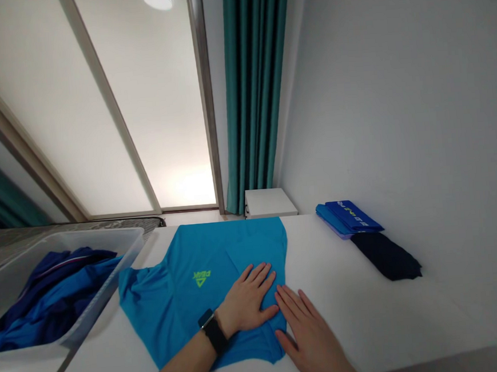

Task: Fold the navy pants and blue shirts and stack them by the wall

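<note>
A bright blue T-shirt point(154, 302) with a yellow-green logo lies spread on the white table, one sleeve pointing left and its right side folded inward. My left hand point(251, 300), with a black watch on the wrist, rests flat on the folded part, fingers stretched out. Beside it, my right hand point(307, 336) lies flat at the shirt's right edge. Its fingertips touch the cloth near my left thumb, and the palm is over the table. Neither hand grips the fabric.
A translucent plastic bin point(127, 258) holding crumpled blue clothes point(63, 292) stands at the left. Folded blue clothes point(350, 218) and a dark folded garment point(387, 255) lie on the white table point(348, 310) by the right wall. Beyond the far edge stands a small white cabinet point(270, 201).
</note>
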Demonstrator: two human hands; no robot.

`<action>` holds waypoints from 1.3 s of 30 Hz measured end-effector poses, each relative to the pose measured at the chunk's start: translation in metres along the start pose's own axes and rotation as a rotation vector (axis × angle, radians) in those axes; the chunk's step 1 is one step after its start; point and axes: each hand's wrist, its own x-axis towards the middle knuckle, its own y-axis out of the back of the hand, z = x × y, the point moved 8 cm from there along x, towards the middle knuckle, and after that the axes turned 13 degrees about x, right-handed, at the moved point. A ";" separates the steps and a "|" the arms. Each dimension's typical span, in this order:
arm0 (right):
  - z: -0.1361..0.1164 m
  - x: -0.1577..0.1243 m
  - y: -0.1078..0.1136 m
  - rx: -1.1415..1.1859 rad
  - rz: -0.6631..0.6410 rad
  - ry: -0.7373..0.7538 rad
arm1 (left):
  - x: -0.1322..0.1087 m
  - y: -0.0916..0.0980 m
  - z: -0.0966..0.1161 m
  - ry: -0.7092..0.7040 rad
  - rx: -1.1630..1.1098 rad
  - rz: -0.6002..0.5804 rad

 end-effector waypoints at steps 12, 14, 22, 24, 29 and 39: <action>-0.005 -0.009 0.003 0.033 -0.068 -0.007 | 0.000 -0.002 -0.001 -0.072 -0.057 -0.159; -0.004 -0.011 0.004 0.039 -0.037 0.008 | -0.001 0.002 -0.001 -0.064 -0.059 -0.138; -0.006 -0.015 0.012 0.068 0.096 0.058 | -0.010 0.006 0.010 -0.072 -0.085 -0.139; -0.007 -0.015 0.013 0.088 0.107 0.058 | -0.012 0.001 0.015 -0.087 -0.090 -0.147; 0.004 -0.009 0.021 0.187 0.182 0.005 | -0.013 -0.004 0.022 -0.071 -0.067 -0.133; 0.055 0.057 0.027 0.168 0.197 -0.027 | -0.012 -0.004 0.016 0.101 0.021 -0.059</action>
